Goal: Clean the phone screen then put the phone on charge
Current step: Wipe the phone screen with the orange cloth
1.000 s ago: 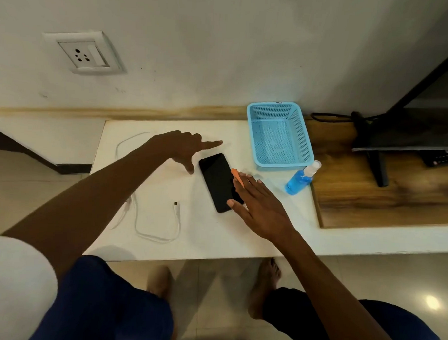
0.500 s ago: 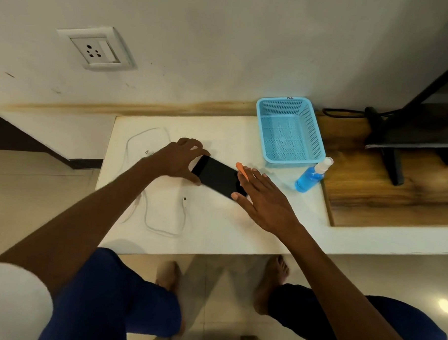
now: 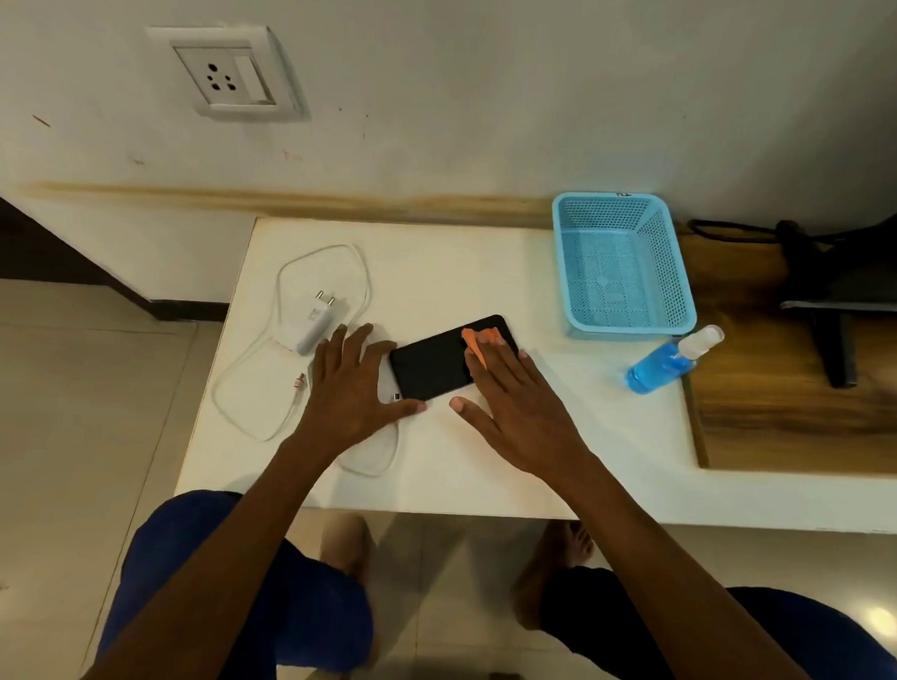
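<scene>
Phone (image 3: 441, 361) lies flat, screen up, mid white tabletop (image 3: 483, 444); long axis runs L–R, right end tilted a bit toward wall. Left hand (image 3: 349, 387) splayed flat, thumb and fingers bracing phone's left end. Right hand (image 3: 515, 409) flat, pressing orange cloth (image 3: 479, 343) onto screen's right part, not clenched. Charger (image 3: 316, 321) w/ coiled cable (image 3: 280, 384) just left; blue basket (image 3: 622, 267) and spray bottle (image 3: 666, 362) right. Bare room along near edge.

black phone (image 3: 438, 362) lies flat, screen up, slanted on the white counter (image 3: 482, 459); orange cloth (image 3: 477, 343) on its right end; white charger (image 3: 316, 321) and looped cable (image 3: 285, 276) lie left.
</scene>
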Demonstrator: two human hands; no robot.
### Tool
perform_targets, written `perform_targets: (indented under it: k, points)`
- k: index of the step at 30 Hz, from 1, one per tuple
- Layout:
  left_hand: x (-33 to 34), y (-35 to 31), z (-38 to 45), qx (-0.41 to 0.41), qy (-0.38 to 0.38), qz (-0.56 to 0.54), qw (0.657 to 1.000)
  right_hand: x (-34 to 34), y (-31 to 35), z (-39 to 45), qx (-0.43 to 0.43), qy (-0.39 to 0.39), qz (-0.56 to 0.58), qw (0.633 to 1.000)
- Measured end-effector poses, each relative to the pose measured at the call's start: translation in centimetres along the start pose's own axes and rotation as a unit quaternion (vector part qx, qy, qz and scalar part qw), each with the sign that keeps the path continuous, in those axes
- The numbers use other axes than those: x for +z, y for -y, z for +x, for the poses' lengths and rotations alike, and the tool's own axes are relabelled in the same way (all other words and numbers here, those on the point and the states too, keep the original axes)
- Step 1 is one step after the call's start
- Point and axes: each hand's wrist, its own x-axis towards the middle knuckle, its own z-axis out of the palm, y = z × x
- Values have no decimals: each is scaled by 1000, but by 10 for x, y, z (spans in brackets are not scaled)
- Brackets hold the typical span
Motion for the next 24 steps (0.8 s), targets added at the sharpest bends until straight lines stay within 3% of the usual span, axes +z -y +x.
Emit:
perform_targets:
  k: [7,15,21,24]
  points:
    - [5,4,2,14,-16,-25,999,13,5,28,-13,-10,-8,1000]
    - [7,1,-1,-12,-21,-13,1000,6,8,56,48,-15,-3,999]
    - [6,1,-1,-11,-24,-17,1000,14,25,53,-67,2,17,998]
    - [6,0,-1,-13,-27,-12,999,14,25,51,-81,3,-14,997]
